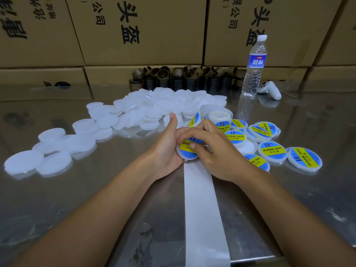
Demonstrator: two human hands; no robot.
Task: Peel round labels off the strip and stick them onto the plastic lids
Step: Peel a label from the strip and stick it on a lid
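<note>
My left hand [169, 143] cups a white plastic lid [185, 153] from the left, thumb raised. A blue and yellow round label sits on that lid, and the fingers of my right hand [210, 149] press on it from above. The roll of labels [216, 117] stands just behind my hands. Its bare white backing strip [202, 209] runs from under my hands toward me and over the table's front edge. A heap of plain white lids [150, 110] lies at the left and centre. Several labelled lids [272, 151] lie to the right.
The table [96, 189] is shiny metal. A water bottle [254, 68] stands at the back right beside a white controller [270, 90]. A cluster of brown cardboard tape cores [183, 78] sits at the back, in front of stacked cardboard boxes [144, 29].
</note>
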